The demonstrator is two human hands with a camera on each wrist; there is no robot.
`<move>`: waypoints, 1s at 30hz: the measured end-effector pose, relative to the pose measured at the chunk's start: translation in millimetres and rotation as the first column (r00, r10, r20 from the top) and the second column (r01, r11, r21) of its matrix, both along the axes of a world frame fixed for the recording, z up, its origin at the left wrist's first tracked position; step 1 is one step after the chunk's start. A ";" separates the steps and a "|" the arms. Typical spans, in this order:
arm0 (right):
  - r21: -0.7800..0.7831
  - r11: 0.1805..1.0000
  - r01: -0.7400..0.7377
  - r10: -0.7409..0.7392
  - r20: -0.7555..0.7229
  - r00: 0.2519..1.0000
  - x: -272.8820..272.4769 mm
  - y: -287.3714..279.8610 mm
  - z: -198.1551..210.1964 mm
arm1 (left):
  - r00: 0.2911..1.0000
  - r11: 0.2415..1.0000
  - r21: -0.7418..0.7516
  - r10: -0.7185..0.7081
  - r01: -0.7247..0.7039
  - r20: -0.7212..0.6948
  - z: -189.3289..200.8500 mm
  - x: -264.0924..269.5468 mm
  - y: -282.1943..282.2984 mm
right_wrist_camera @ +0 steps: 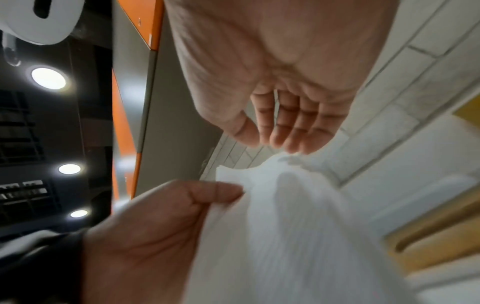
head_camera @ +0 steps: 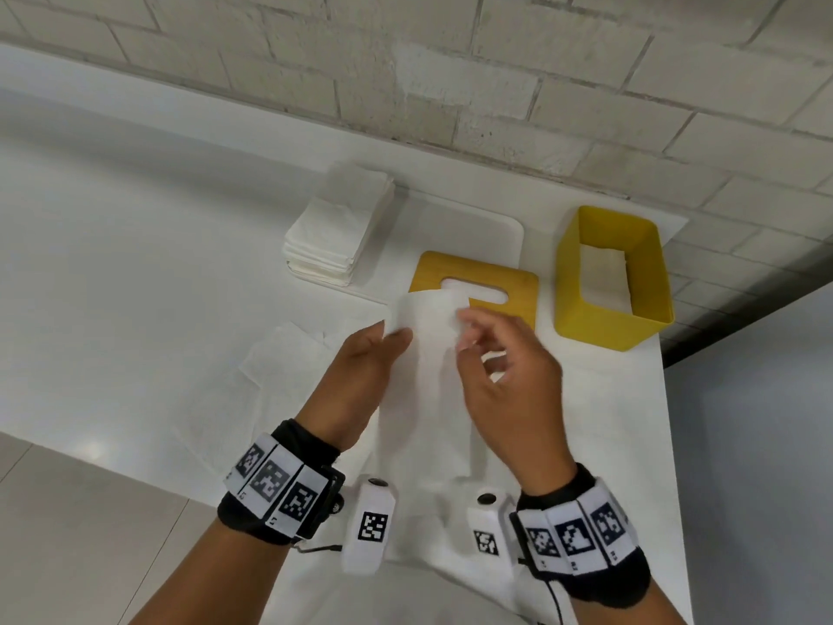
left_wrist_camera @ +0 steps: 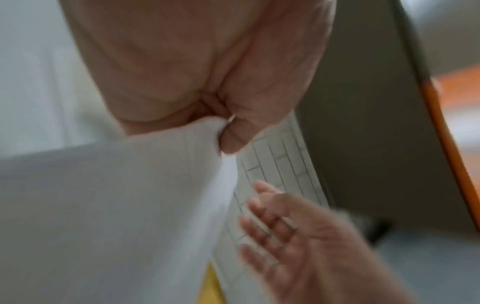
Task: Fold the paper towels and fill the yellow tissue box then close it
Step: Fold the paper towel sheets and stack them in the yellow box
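I hold one white paper towel (head_camera: 428, 381) up above the table. My left hand (head_camera: 397, 334) pinches its upper left corner between thumb and finger, seen close in the left wrist view (left_wrist_camera: 225, 131). My right hand (head_camera: 466, 336) hovers at the towel's top right with fingers loose and spread, gripping nothing (right_wrist_camera: 281, 142). The yellow tissue box (head_camera: 569, 281) stands uncovered at the right with white towels inside. Its yellow lid (head_camera: 518, 286), with a slot, lies flat beside it, partly behind the towel.
A stack of folded paper towels (head_camera: 338, 232) sits at the back left near the brick wall. A loose unfolded towel (head_camera: 288, 363) lies flat to the left of my hands. A white board (head_camera: 478, 227) lies behind the lid. The table's right edge runs close past the box.
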State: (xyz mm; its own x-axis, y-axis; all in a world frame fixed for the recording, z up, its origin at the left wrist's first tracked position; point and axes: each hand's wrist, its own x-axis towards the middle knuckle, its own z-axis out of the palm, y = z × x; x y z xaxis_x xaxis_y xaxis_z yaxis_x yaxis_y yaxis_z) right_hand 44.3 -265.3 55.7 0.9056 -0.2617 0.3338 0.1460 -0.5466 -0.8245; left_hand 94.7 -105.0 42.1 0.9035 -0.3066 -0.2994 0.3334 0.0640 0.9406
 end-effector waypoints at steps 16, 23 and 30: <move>0.266 0.954 -0.139 0.176 -0.123 0.977 22.7 -58.0 5.3 | 0.763 0.631 0.776 -0.510 0.019 0.397 -0.9 14.3 17.2; 0.304 0.953 -0.007 0.078 -0.221 0.972 13.7 -82.9 -36.1 | 0.829 0.707 0.683 -0.262 -0.185 0.495 -27.6 15.2 32.9; 0.177 0.978 0.106 -0.016 -0.446 0.895 -3.3 -81.4 -81.2 | 0.887 0.685 0.723 -0.280 -0.084 0.368 -67.4 5.8 31.3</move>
